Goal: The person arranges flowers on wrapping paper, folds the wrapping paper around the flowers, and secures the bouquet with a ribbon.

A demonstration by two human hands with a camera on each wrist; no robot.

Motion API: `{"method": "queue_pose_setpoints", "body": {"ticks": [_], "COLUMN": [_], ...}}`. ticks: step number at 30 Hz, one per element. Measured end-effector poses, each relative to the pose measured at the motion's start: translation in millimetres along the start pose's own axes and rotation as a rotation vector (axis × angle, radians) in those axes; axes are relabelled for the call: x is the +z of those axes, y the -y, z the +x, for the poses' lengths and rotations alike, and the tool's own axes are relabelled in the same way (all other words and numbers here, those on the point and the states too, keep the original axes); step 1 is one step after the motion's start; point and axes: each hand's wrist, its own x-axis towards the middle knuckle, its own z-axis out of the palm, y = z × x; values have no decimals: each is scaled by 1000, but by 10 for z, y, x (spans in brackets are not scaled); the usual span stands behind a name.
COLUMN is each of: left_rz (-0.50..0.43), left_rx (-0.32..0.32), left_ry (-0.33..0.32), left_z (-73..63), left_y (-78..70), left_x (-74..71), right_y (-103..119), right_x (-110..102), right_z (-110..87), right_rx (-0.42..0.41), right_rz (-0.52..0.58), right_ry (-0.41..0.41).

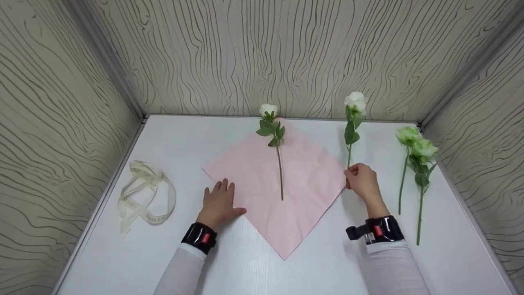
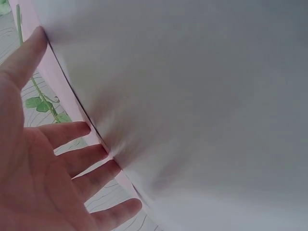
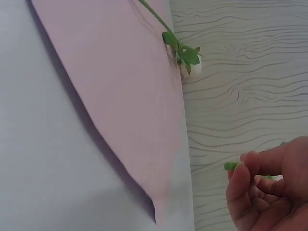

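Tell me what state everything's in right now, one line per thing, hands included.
Pink sheet: spread out, not wrapped.
Loose white rose: lying on the sheet, bloom toward the far edge.
Right hand: pinching a stem.
Held white rose: gripped low on its stem.
Left hand: fingers spread, touching the sheet's edge.
Ribbon: loosely looped.
Two greenish roses: lying unheld, side by side.

The bare left hand [image 1: 219,205] lies palm down, fingers spread, thumb out sideways; well to its right, the bare right hand [image 1: 362,180] pinches with curled fingers; behind each, a white-sleeved forearm [image 1: 180,268].
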Motion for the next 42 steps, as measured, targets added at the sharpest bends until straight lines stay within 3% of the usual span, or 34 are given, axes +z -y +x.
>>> {"method": "queue_pose_setpoints", "body": {"ticks": [9,28,42], "left_rz": [-23,-23,-8], "left_rx": [-2,-4,-5], "left_ry": [2,-12,-16], "left_z": [-9,3,-1], "left_y": [1,3,-9], "left_x": [6,33,25], "right_y": [326,492,465], "right_x": [373,1209,1439], "right_z": [123,212,241], "right_rx": [-81,-32,-38], "right_rz": [64,38,59], "right_ry": [3,157,151]}}
